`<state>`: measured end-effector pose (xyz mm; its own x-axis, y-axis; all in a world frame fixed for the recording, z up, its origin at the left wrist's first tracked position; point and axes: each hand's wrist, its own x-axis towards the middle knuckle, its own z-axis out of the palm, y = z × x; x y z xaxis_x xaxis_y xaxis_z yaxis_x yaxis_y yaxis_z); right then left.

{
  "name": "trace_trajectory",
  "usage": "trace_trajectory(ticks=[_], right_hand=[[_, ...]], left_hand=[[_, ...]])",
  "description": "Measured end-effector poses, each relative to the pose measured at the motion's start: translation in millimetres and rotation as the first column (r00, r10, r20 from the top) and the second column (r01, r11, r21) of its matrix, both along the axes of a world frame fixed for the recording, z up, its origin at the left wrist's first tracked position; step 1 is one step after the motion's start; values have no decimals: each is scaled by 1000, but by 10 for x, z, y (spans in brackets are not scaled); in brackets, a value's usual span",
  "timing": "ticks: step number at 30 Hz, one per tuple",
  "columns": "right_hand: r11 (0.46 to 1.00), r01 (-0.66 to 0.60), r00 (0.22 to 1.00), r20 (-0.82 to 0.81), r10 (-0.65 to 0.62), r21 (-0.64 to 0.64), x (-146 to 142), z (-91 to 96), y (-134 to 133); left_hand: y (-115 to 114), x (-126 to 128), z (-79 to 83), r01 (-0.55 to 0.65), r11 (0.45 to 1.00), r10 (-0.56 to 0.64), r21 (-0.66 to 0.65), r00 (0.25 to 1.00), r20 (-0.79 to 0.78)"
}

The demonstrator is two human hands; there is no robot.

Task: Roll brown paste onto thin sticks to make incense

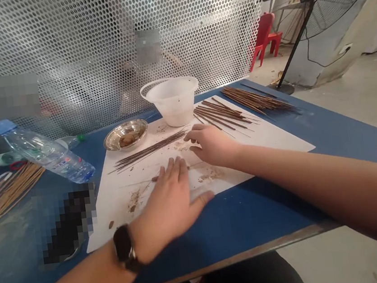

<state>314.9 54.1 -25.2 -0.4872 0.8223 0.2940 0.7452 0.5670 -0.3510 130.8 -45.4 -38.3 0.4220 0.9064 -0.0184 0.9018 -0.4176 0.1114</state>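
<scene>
Left hand [169, 198]: grip released, palm down over white paper sheet [277, 140]. Right hand [211, 143]: fingers curled, grip state cannot be determined. Thin dark sticks [151, 149]: on sheet, between left hand and metal bowl [140, 129]

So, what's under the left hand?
White sheet and blue table show around the left hand; a thin stick and a brown lump peek out at its side. Anything directly beneath is covered.

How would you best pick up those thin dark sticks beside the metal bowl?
Probably pinch the thin dark sticks across their middle, from above on the near side: they lie flat and roughly parallel on the white paper.
</scene>
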Motion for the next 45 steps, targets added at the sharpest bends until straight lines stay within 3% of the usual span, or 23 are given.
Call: trace_trajectory(ticks=[4, 8, 11, 13, 15, 19, 22, 24, 29, 31, 34, 40, 42, 45], right_hand=[[996, -87, 994, -62, 86, -22, 27, -25, 60], [986, -168, 981, -96, 169, 13, 34, -48, 112], [985, -166, 976, -136, 170, 41, 34, -88, 172], [985, -163, 973, -157, 170, 59, 31, -118, 217], [983, -165, 970, -166, 176, 77, 30, -136, 255], [986, -142, 978, -142, 153, 83, 58, -125, 293], [990, -127, 986, -103, 133, 63, 92, -100, 305], [990, -131, 988, -79, 134, 41, 101, -92, 311], [989, -146, 988, -48, 145, -10, 47, -92, 297], [987, -157, 987, -31, 156, -25, 22, -84, 272], [984, -174, 985, -21, 173, -34, 10, -64, 229], [980, -195, 980, -31, 194, -37, 40, -54, 202], [978, -207, 978, -40, 206, -35, 49, -55, 207], [973, -230, 972, -43, 229, -17, 51, -47, 204]], left_hand=[[172, -10, 117, 4, 998, -7, -56, 999, -40], [-154, 33, 186, -22, 997, 18, -79, 998, -55], [-454, 106, 198, -62, 991, 56, -115, 997, -56], [-527, 144, 192, -83, 988, 73, -130, 994, -79], [-456, 155, 183, -98, 988, 86, -122, 991, -105], [-64, 85, 174, -129, 990, 119, -60, 983, -138], [83, 4, 188, -144, 984, 129, -107, 981, -144], [-2, -27, 204, -116, 985, 100, -127, 987, -125], [-514, -2, 234, -114, 983, 100, -143, 990, -102], [-613, 13, 224, -117, 984, 103, -136, 989, -102], [-509, 14, 189, -118, 987, 108, -113, 990, -90], [68, -47, 184, -124, 986, 113, -110, 989, -101], [85, -61, 195, -120, 986, 109, -118, 989, -97], [-157, -55, 207, -109, 990, 102, -90, 991, -85]])
